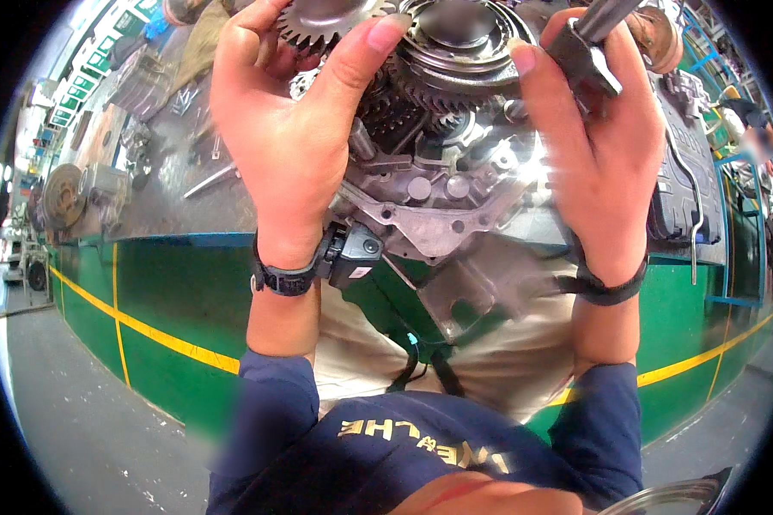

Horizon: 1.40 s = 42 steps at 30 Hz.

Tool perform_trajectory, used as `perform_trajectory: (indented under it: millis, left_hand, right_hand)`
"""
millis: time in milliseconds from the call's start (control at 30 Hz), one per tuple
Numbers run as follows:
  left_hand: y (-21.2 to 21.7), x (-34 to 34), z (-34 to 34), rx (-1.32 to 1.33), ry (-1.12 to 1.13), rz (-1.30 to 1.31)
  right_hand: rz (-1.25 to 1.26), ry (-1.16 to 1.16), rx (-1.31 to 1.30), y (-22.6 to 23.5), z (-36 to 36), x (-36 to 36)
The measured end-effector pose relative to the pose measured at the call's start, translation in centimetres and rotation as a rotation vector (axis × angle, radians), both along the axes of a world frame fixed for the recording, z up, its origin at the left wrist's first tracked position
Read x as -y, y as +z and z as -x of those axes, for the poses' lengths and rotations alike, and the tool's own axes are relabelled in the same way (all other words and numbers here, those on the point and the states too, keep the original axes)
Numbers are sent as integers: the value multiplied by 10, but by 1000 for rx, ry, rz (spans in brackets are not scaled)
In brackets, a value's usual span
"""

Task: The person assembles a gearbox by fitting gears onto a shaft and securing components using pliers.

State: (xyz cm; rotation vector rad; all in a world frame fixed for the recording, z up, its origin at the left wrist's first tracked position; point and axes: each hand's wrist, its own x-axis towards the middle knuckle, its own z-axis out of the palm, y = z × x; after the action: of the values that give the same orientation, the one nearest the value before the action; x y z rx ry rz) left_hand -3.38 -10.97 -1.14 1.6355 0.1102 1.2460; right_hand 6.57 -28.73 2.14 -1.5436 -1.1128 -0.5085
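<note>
At the upper left of the work, my left hand (288, 146) curls its fingers around a toothed metal gear (328, 24), the thumb laid across toward its edge. Beside it sits a stack of round gears and rings (455, 73), its centre blurred. My right hand (605, 172) is closed about a metal shift fork on a rod (586, 58), with the thumb tip near the ring stack's right side. Below both hands lies a grey cast gearbox housing (434, 225) with bolt holes, with more gears partly hidden inside it.
The metal workbench (176, 202) has a green front. A long thin tool (210, 182) and a cast housing part (142, 81) lie to the left, near a round disc (63, 196). On the right are a dark tool case (683, 163) and a bent metal bar (694, 189).
</note>
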Motion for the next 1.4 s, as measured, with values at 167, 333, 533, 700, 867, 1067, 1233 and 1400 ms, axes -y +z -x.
perform_trajectory:
  millis: [167, 333, 533, 700, 867, 1067, 1233, 1400]
  left_hand:
    - [2, 2, -6, 67, -121, 72]
    - [0, 3, -8, 122, -108, 80]
    - [6, 5, -2, -14, -38, 48]
    - [24, 17, -1, -32, -211, 117]
    - [31, -14, 0, -126, -537, 161]
    - [41, -6, 0, -291, -437, 45]
    - [39, 5, -7, -217, -313, 48]
    - [46, -5, -5, -252, -488, 245]
  right_hand:
    - [193, -84, -221, -9, 13, 6]
    - [180, -59, -233, -10, 12, 8]
    - [196, -103, -188, -10, 12, 8]
    - [242, -38, -430, 4, 9, 12]
    - [144, 164, -309, -15, -7, -2]
    - [90, 115, 33, -17, -18, -11]
    - [29, 225, 74, -22, -30, -14]
    - [47, 179, 50, -16, -22, -13]
